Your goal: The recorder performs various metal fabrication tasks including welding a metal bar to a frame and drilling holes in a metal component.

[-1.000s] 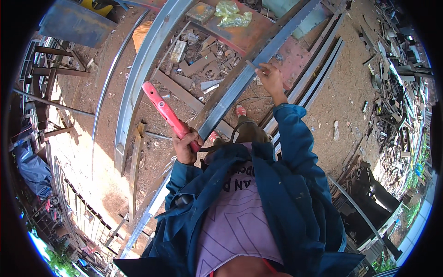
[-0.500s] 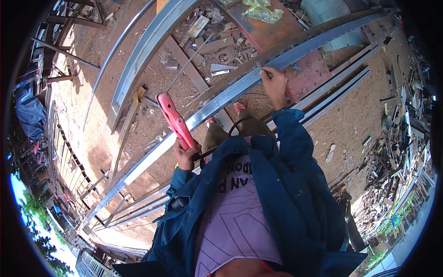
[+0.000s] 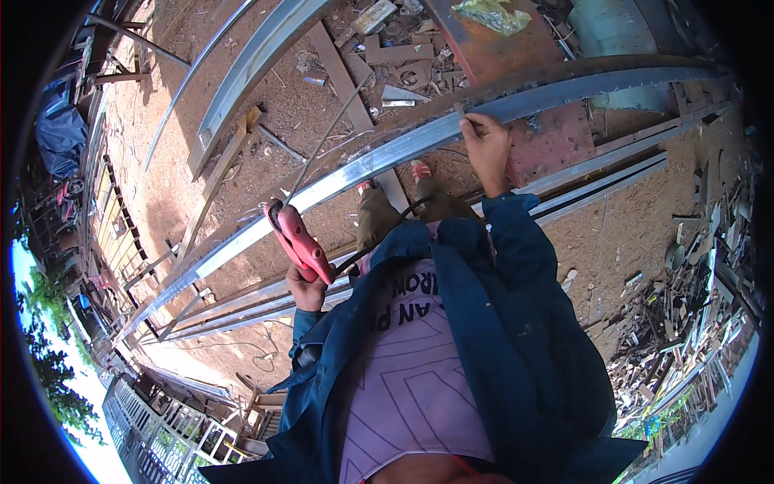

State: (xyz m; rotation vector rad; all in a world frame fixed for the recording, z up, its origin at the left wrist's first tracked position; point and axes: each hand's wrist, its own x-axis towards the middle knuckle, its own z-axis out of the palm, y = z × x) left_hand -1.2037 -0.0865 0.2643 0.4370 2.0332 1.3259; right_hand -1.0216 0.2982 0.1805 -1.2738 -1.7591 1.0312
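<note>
My left hand (image 3: 306,290) is closed around the handle of a red welding electrode holder (image 3: 297,240). A thin electrode rod (image 3: 322,141) sticks out of its jaws, slanting up across the long steel beam (image 3: 363,168), and a black cable (image 3: 355,260) trails from the handle past my waist. Farther right, my right hand (image 3: 488,153) pinches a small flat metal piece (image 3: 459,110) at the beam's far edge. Most of that piece is hidden by my fingers. The beam crosses in front of me from lower left to upper right.
Beyond the beam lie scrap pieces (image 3: 399,52), a rusty red plate (image 3: 556,145) and a crumpled yellow-green plastic bag (image 3: 493,16). Another steel beam (image 3: 250,68) curves at the upper left. More metal lengths (image 3: 601,185) lie close to my legs. A scrap heap (image 3: 685,298) spreads at the right.
The electrode holder has turned and moved slightly left and down, so the electrode now leans across the beam. My right hand keeps its pinch at the beam. The whole view has shifted a little.
</note>
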